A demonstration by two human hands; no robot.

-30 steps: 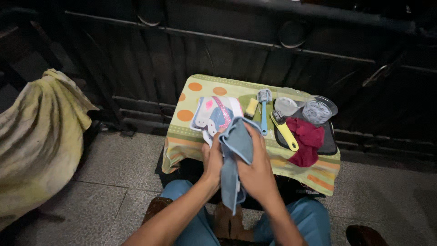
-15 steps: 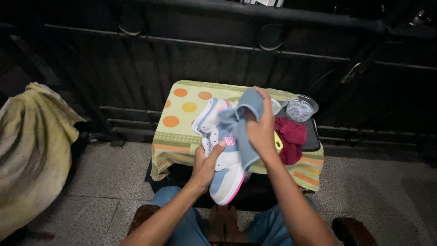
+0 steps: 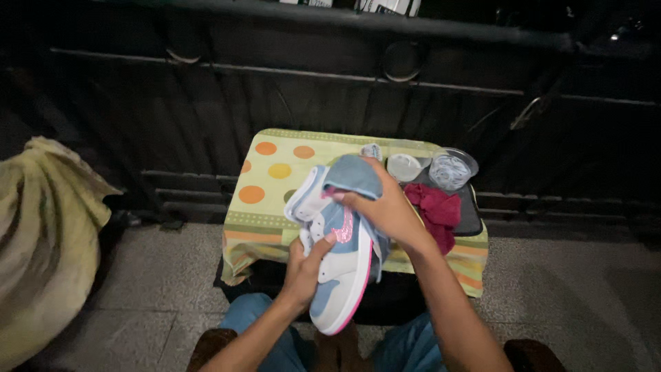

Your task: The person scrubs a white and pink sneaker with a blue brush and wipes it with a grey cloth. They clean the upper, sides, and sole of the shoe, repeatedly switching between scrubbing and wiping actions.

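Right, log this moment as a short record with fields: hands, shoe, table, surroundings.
left hand: left hand grips the high-top sneaker from below
right hand: right hand presses a blue cloth to the sneaker's collar
sneaker: white, light blue, pink sole edge, held over the lap
table: dotted tablecloth, dark red rag, clear bowl
surroundings: yellowish fabric at left, tiled floor

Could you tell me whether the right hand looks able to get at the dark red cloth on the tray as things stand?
Probably yes: the right hand lies just beside the dark red cloth, nothing between them, but it is gripping a blue cloth against the sneaker.
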